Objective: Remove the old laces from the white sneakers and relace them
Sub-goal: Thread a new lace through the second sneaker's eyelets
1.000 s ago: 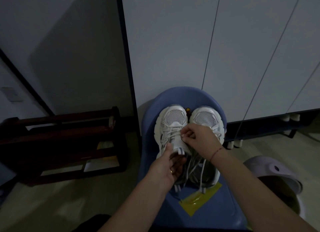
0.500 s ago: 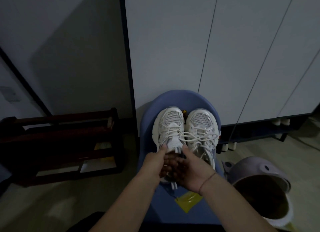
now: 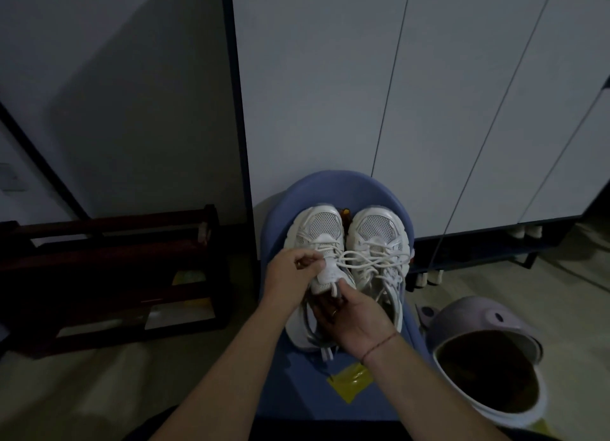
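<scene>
Pinching a strand of the white cord laces (image 3: 369,258) between thumb and curled fingertips, the left hand (image 3: 290,275) sits at nine o'clock of the tongue of the nine-o'clock white mesh-toed sneaker (image 3: 321,229). The right hand (image 3: 355,315) lies at six o'clock of that tongue, with its fingers curled into the shoe's mouth and its thumb on the tongue, gripping it. This shoe and the three-o'clock sneaker (image 3: 379,232) stand side by side, touching, on the seat of a round blue plastic chair (image 3: 280,216), toes to twelve o'clock and heels to six. That is their long axis. The slack laces run across it, trailing from the left fingertips toward three o'clock over the other shoe. The left hand is nearer the eyelets, so the pull probably goes toward nine o'clock while the right hand steadies the shoe. At four o'clock of the chair stands a pale lilac bin (image 3: 462,315). Its inside is dark, and I cannot tell what it holds.
</scene>
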The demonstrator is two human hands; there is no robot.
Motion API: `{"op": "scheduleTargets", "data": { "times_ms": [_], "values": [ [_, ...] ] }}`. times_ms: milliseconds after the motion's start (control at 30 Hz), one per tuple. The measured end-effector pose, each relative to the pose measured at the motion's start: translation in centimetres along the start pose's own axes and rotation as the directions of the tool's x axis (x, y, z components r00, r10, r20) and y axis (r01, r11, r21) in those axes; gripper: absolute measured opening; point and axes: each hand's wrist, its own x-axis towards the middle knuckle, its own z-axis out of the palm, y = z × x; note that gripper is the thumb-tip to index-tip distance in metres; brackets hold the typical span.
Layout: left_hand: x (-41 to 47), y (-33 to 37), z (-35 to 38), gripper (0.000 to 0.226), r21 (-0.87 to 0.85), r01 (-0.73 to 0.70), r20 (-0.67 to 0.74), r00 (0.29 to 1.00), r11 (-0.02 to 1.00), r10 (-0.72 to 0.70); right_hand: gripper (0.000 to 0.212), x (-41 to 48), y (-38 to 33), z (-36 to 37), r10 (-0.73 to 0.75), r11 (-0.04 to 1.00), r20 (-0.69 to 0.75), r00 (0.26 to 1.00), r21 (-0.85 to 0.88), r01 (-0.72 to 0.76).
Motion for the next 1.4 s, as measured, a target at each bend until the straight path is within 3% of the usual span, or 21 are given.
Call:
{"op": "scheduleTargets", "data": {
  "times_ms": [567, 667, 833, 933, 1033, 1100, 1167, 1300, 1400],
  "values": [
    [0.7, 0.2, 0.5, 0.016, 0.276, -0.082, 0.002, 0.996, 0.958, 0.085, 0.029, 0.2, -0.3, -0.2, 0.026, 1.0, 0.027, 0.999, -0.005, -0.026],
    [0.9, 0.4, -1.2, 0.019, 0.268, -0.038, -0.138, 0.987, 0.963, 0.077, 0.023, 0.2, -0.4, -0.2, 0.02, 1.0, 0.017, 1.0, -0.009, -0.02],
    [1.7, -1.4, -6.4, 0.027, 0.26, 0.208, -0.419, 0.904, 0.943, -0.084, 0.019, 0.0, -0.4, 0.1, 0.011, 1.0, -0.003, 1.0, 0.0, -0.011],
    [1.5, -1.1, -5.7, 0.023, 0.279, 0.152, -0.325, 0.944, 0.948, -0.056, 0.019, -0.2, -0.4, 0.3, 0.009, 1.0, -0.008, 1.0, -0.005, -0.009],
    [0.8, -0.2, -3.0, 0.024, 0.171, -0.038, -0.036, 0.998, 0.985, 0.045, 0.021, -0.4, -0.5, 0.5, 0.01, 1.0, -0.011, 1.0, -0.011, -0.011],
    [0.5, -0.1, -1.7, 0.033, 0.15, -0.062, 0.102, 0.994, 0.987, 0.047, 0.022, -0.5, -0.5, 0.4, 0.014, 1.0, -0.007, 1.0, -0.023, -0.014],
    [0.5, -0.4, -1.0, 0.034, 0.169, -0.076, 0.1, 0.993, 0.983, 0.06, 0.022, -0.5, -0.6, 0.2, 0.019, 0.999, -0.003, 1.0, -0.031, -0.019],
    [0.5, -0.4, -0.7, 0.008, 0.202, -0.089, 0.027, 0.996, 0.975, 0.086, 0.022, -0.4, -0.6, 0.1, 0.017, 0.998, 0.003, 1.0, -0.055, -0.017],
    [0.3, 0.1, -0.5, 0.004, 0.247, -0.096, -0.006, 0.995, 0.964, 0.101, 0.022, -0.3, -0.6, 0.2, 0.019, 0.999, 0.0, 1.0, -0.051, -0.019]
  ]
}}
